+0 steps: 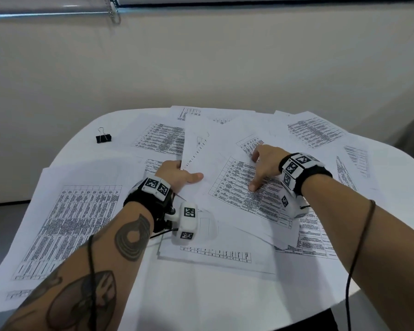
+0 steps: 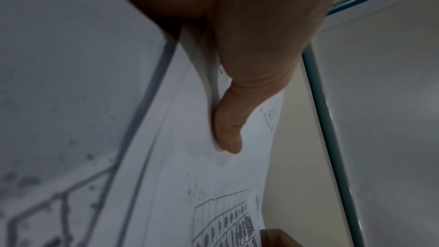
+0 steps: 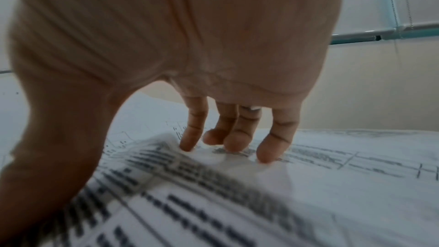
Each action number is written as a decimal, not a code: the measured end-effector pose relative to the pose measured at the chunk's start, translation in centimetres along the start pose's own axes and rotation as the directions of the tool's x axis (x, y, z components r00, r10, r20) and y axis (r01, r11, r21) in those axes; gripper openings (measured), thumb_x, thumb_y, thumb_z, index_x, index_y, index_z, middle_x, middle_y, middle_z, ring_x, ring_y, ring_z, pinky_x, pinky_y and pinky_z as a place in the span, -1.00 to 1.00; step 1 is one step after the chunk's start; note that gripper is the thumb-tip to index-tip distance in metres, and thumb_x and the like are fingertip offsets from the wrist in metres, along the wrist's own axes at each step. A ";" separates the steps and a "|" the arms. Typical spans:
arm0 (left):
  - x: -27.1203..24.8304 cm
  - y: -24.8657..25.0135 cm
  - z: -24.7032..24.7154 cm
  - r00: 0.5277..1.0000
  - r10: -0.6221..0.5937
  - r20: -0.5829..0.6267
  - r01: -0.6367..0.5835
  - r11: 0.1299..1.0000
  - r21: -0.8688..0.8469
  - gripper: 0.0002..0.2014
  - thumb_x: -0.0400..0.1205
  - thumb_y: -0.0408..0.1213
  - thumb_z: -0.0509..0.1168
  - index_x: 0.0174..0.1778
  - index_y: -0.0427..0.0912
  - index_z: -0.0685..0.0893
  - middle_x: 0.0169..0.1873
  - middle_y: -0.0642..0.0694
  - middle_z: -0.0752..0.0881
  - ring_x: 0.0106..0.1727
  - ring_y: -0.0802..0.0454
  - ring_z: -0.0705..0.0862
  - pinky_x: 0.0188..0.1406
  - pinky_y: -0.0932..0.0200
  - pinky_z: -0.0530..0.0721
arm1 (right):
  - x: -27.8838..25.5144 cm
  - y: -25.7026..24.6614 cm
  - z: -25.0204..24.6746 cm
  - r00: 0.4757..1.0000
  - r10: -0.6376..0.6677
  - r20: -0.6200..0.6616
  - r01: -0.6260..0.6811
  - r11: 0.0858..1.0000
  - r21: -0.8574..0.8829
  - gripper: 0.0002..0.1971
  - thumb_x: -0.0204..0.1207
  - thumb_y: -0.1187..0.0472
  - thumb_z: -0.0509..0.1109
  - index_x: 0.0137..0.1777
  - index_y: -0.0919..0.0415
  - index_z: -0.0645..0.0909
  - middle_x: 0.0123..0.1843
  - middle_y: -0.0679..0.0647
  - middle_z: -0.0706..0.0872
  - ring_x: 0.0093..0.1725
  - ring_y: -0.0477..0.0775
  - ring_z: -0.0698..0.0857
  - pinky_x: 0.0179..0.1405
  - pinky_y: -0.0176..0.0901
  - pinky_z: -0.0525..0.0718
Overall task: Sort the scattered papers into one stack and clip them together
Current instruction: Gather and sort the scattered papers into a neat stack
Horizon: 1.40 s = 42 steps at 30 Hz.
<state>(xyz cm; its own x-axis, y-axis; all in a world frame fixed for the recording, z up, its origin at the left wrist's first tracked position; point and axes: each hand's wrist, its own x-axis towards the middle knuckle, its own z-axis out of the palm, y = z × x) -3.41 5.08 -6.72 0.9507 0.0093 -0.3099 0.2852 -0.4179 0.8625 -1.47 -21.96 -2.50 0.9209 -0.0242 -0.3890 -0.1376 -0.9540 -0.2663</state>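
A white desk with rounded corners carries printed papers scattered over most of its top, many overlapping, some hanging past the near edge. Over the middle of the desk the left hand grips the edge of a few mostly blank sheets, thumb on top and the other fingers hidden beneath; the left wrist view shows the thumb clamping several curled sheet edges. The right hand is spread open, its fingertips and thumb pressing down on a table-printed sheet just beside them. A black binder clip sits alone on bare desk at far left, well apart from both hands.
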 end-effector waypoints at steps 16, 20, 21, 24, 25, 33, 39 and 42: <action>-0.4 0.3 0.1 1.000 0.006 0.011 -0.007 0.997 0.078 -0.27 0.16 0.00 0.77 0.23 -0.19 0.80 0.05 -0.06 0.88 0.11 -0.11 0.84 0.33 -0.16 0.75 | 1.8 -0.9 -0.3 0.988 -0.105 -0.112 0.139 0.926 0.352 -0.19 0.18 0.25 0.84 0.45 0.41 0.62 0.36 0.13 0.72 0.43 0.26 0.67 0.45 0.04 0.59; -0.9 0.5 0.4 0.999 0.034 0.004 -0.034 0.999 0.033 -0.57 0.42 -0.21 0.70 0.18 -0.21 0.83 -0.01 -0.06 0.88 0.06 -0.07 0.85 0.30 -0.09 0.76 | 1.5 -1.0 -0.4 0.982 -0.141 -0.123 0.170 0.948 0.268 -0.32 0.24 0.29 0.80 0.33 0.46 0.61 0.21 0.22 0.76 0.23 0.26 0.72 0.18 -0.04 0.66; -1.1 0.6 0.4 0.999 0.047 -0.005 -0.047 0.999 0.002 -0.61 0.44 -0.21 0.69 0.16 -0.20 0.84 -0.02 -0.04 0.89 0.07 -0.05 0.84 0.31 -0.10 0.76 | 1.4 -0.9 -0.4 0.979 -0.156 -0.133 0.183 0.957 0.225 -0.44 0.28 0.30 0.77 0.22 0.43 0.62 0.08 0.21 0.77 0.12 0.23 0.74 0.01 -0.11 0.65; -1.8 1.2 0.5 0.999 0.041 -0.015 -0.042 0.995 -0.095 -0.56 0.40 0.06 0.69 0.09 -0.09 0.85 0.00 0.03 0.88 0.13 -0.02 0.82 0.36 -0.10 0.72 | 1.3 0.5 -1.3 0.974 -0.120 -0.191 0.146 0.981 0.126 -0.73 0.34 0.32 0.65 -0.09 0.39 0.63 -0.25 0.15 0.65 -0.24 0.11 0.67 -0.36 -0.22 0.59; -1.9 1.4 0.4 1.000 0.014 -0.010 -0.015 0.992 -0.121 -0.43 0.32 0.19 0.70 0.12 -0.08 0.83 0.05 0.03 0.86 0.18 -0.03 0.80 0.39 -0.10 0.69 | 1.4 1.3 -2.1 0.975 -0.079 -0.210 0.104 0.988 0.112 -0.74 0.35 0.30 0.64 -0.15 0.38 0.61 -0.29 0.12 0.64 -0.32 0.06 0.63 -0.45 -0.26 0.56; 0.4 -0.9 -0.6 0.995 0.025 0.096 -0.012 0.991 -0.130 -0.32 -0.05 -0.32 0.66 0.08 -0.12 0.85 0.01 -0.14 0.90 0.15 -0.31 0.83 0.33 -0.42 0.70 | 4.0 8.2 -5.7 0.948 0.208 -0.242 -0.158 0.965 0.210 -0.61 0.35 0.24 0.70 0.06 0.39 0.63 -0.04 0.26 0.71 -0.13 0.18 0.65 -0.38 -0.18 0.47; -0.8 0.0 -0.7 0.990 0.041 0.133 -0.021 0.988 -0.151 -0.32 0.27 -0.57 0.64 0.35 -0.19 0.74 0.07 -0.16 0.89 0.17 -0.25 0.84 0.35 -0.34 0.71 | 5.2 8.3 -4.9 0.965 0.147 -0.219 -0.070 0.943 0.326 -0.71 0.42 0.14 0.69 -0.01 0.30 0.73 0.06 0.25 0.79 0.08 0.31 0.75 0.21 0.16 0.74; -1.1 0.0 -0.6 0.991 0.044 0.130 -0.017 0.980 -0.199 -0.44 0.44 -0.76 0.50 0.34 -0.29 0.72 0.10 -0.25 0.87 0.18 -0.26 0.84 0.35 -0.31 0.72 | 5.3 8.1 -5.1 0.970 0.132 -0.202 -0.027 0.891 0.453 -0.83 0.40 0.26 0.68 -0.09 0.27 0.77 -0.06 0.19 0.83 0.04 0.30 0.78 0.17 0.10 0.73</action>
<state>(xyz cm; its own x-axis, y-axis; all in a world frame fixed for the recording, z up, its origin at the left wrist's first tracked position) -4.39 5.57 -6.13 0.9384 -0.1271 -0.3214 0.2876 -0.2285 0.9301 4.13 -31.28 -2.24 0.9492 -0.2099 -0.2346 -0.3127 -0.7144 -0.6260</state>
